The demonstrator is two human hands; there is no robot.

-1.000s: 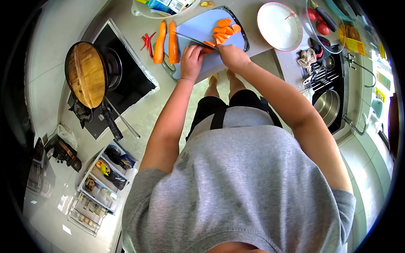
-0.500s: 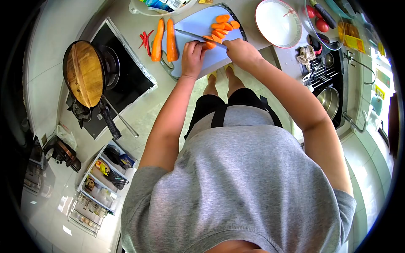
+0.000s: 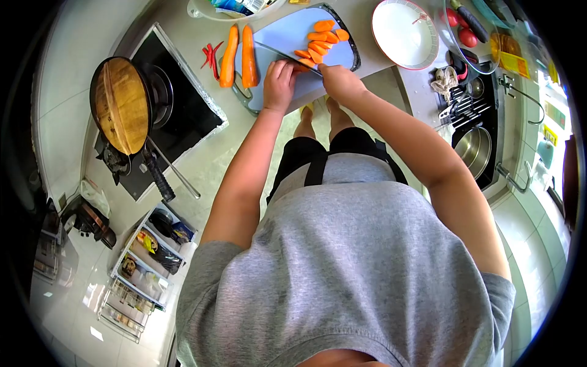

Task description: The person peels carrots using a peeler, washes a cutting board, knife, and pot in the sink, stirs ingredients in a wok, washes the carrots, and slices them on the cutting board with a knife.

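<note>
My right hand (image 3: 343,84) is closed round the handle of a knife (image 3: 278,51), whose long blade slants up and left across the blue cutting board (image 3: 286,29). Bent fingers of my left hand (image 3: 279,82) press a carrot piece (image 3: 301,68) against the board just below the blade; most of that piece is hidden under the fingers. Beyond the blade lie several cut carrot slices (image 3: 322,38). Two long peeled carrots, one on the counter (image 3: 228,58) and one over the board's left edge (image 3: 248,58), stand side by side. Red chilies (image 3: 212,59) are left of them.
A white bowl (image 3: 403,35) is right of the board. Farther right, a clear bowl holds tomatoes (image 3: 468,38), and a metal pot (image 3: 474,150) sits in the sink area. On the left, a wok with a wooden lid (image 3: 122,107) rests by the cooktop (image 3: 183,101).
The right hand and knife handle have shifted slightly down and left. Another slice has separated at the blade and lies nearer the cut pile. The left hand has barely moved.
</note>
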